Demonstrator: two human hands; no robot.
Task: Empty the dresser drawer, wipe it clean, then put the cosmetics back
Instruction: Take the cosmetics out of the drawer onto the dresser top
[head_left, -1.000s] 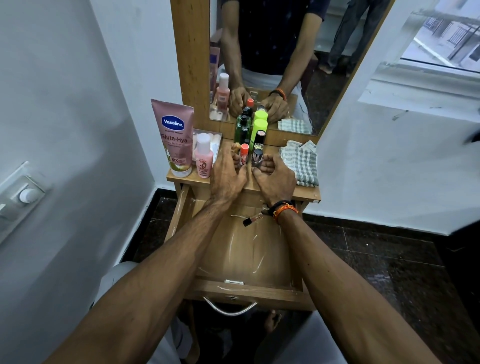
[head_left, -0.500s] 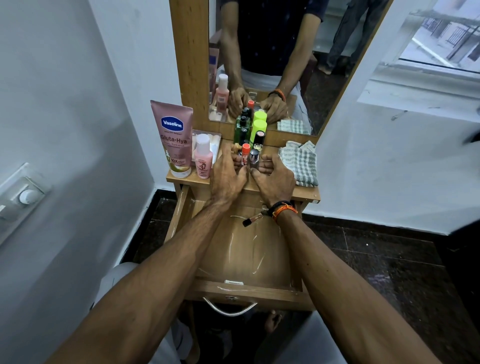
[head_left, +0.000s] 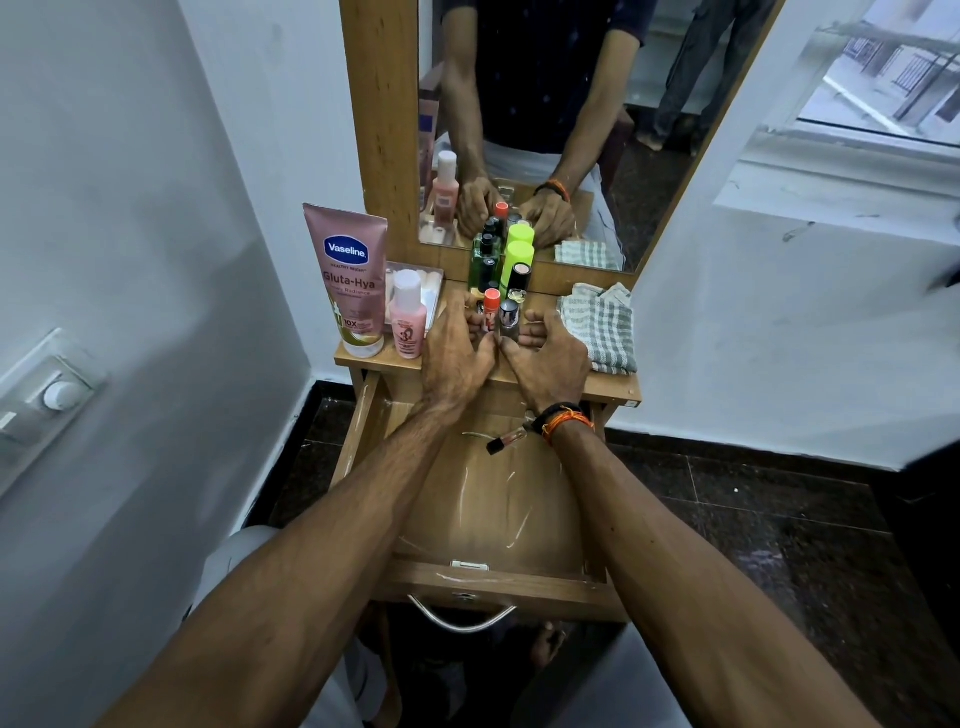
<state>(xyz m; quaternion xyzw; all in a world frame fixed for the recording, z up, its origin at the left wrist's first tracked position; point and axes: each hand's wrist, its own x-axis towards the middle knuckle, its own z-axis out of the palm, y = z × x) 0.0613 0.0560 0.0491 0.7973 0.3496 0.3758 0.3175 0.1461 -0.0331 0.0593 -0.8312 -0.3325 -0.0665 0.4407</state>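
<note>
Both hands rest on the wooden dresser top (head_left: 363, 358), cupped around a huddle of small cosmetics: the left hand (head_left: 454, 358) beside an orange-capped little bottle (head_left: 490, 312), the right hand (head_left: 550, 358) beside a silver-capped nail polish bottle (head_left: 509, 318). Compared with a second ago, almost nothing has shifted; the silver-capped bottle has edged slightly toward the mirror, suggesting the items are being nudged into a tidy cluster rather than lifted. The fingers curl loosely against the bottles, though whether either hand truly grips one cannot be told from this angle. Behind stand a neon-green-capped bottle (head_left: 518, 262) and a dark green bottle (head_left: 484, 262); a pink Vaseline tube (head_left: 349, 280) and a small pink bottle (head_left: 408, 317) stand to the left, a grey checked cloth (head_left: 605, 327) to the right. The open wooden drawer (head_left: 493, 582) below holds one remaining slim tube (head_left: 506, 441), so emptying appears nearly, not fully, complete, with wiping yet to come.
</note>
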